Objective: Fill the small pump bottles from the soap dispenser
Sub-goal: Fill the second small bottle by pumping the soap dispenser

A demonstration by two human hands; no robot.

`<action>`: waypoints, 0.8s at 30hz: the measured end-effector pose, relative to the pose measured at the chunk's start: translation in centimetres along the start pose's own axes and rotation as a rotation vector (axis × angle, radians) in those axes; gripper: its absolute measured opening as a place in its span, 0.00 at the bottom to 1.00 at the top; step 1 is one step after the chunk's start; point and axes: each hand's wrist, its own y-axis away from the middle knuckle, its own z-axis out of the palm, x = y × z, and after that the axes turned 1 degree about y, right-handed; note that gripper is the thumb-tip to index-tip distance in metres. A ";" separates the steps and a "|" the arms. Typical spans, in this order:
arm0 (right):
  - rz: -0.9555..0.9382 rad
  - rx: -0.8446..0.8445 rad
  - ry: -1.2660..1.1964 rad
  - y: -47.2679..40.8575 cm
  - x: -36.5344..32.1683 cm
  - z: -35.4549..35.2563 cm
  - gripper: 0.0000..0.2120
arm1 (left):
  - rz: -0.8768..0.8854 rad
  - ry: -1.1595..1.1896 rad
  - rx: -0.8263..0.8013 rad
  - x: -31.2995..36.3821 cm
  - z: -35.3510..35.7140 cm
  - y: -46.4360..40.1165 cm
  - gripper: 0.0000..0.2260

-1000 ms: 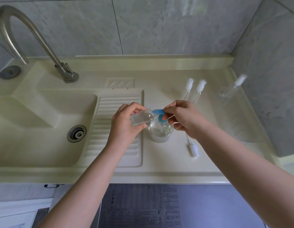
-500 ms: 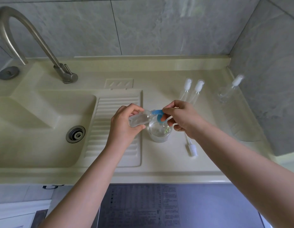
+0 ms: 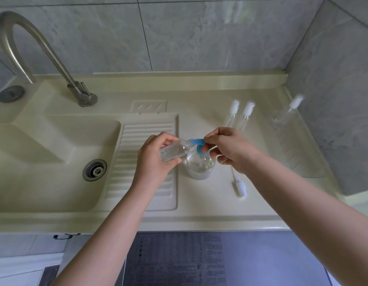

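Grey marbled tiles back a cream bench with a moulded sink on its left, a ribbed draining board beside the basin and a curved metal tap at the rear. A round drain sits in the basin floor.

Near the middle of the bench stands the clear soap dispenser, its blue pump head pointing left. The right hand rests on the pump head, its fingers curled over the blue top, one fingertip showing under the spout. The left hand grips a small clear bottle, tilted nearly flat, its open neck held right at the tip of the blue spout; thumb and fingers wrap round the bottle's body.

Just right of the dispenser a loose white pump cap with its thin tube lies on the bench. Farther back, two slim bottles with white tops stand side by side, partly hidden behind the right hand. Another clear bottle with a white top stands near the right wall, well apart from the rest.

Below the bench edge a dark panel with printed rows shows between the forearms.
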 end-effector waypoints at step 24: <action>-0.024 0.024 0.003 0.3 0.1 0.1 0.01 | 0.007 -0.023 -0.008 0.1 0.1 -0.2 0.21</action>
